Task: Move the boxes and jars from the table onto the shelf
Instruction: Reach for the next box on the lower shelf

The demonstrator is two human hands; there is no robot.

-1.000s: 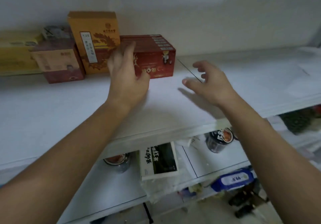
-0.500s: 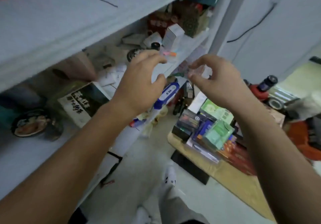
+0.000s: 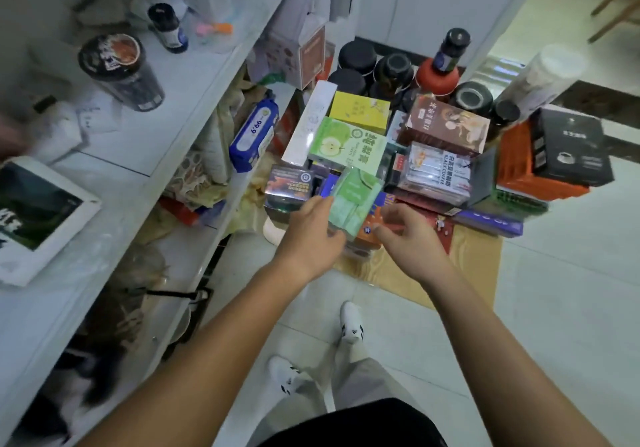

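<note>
Pale-green box between the hands, left hand fingers spread at its edge; right hand fingers loosely curled alongside

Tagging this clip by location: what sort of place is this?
Probably a home storeroom or pantry corner: white shelf unit, low wooden table piled with boxes and dark-lidded jars, tiled floor.

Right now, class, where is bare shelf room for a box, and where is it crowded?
Bare shelf lies between the dark canister and the white-framed box. The table is packed with boxes and jars.
</note>
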